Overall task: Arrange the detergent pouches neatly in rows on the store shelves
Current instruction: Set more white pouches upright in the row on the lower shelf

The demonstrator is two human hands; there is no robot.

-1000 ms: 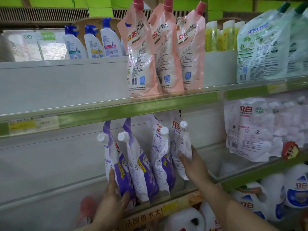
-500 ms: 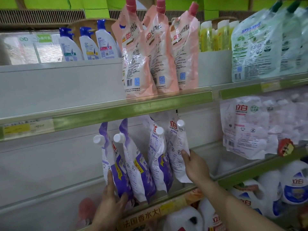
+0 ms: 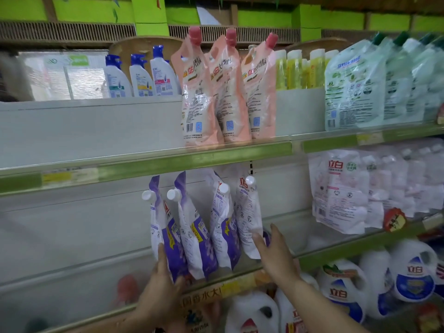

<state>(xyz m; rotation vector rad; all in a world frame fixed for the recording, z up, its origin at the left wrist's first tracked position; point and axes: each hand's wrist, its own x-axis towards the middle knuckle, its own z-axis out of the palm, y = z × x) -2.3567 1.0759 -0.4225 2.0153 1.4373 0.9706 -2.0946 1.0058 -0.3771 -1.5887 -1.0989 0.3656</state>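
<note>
We face a store shelving unit with pale back panels and green price strips, under a bright green wall; on the middle shelf (image 3: 312, 254) four purple-and-white detergent pouches (image 3: 204, 236) stand in a row, side by side and touching, all leaning, their white caps turned leftward. Our left hand (image 3: 163, 282) cups the lower left edge of the leftmost pouch (image 3: 165, 236), fingers up its left side and thumb pressed on its front, so it is grasping that pouch; our right hand (image 3: 274, 248) lies with straight fingers against the lower right side of the rightmost pouch (image 3: 247, 212), pressing rather than clutching, the hand released and flat. On the shelf above, three pink pouches (image 3: 225, 92) with red caps stand close together, tilted; left of them sit white spray bottles (image 3: 139, 75) with blue tops; right of them are yellow bottles (image 3: 300, 68) and then green-and-white pouches (image 3: 355, 87). Further right on the middle shelf lean white pouches (image 3: 338, 188) with red lettering; below it we see large white jugs (image 3: 413, 270) with blue labels.
</note>
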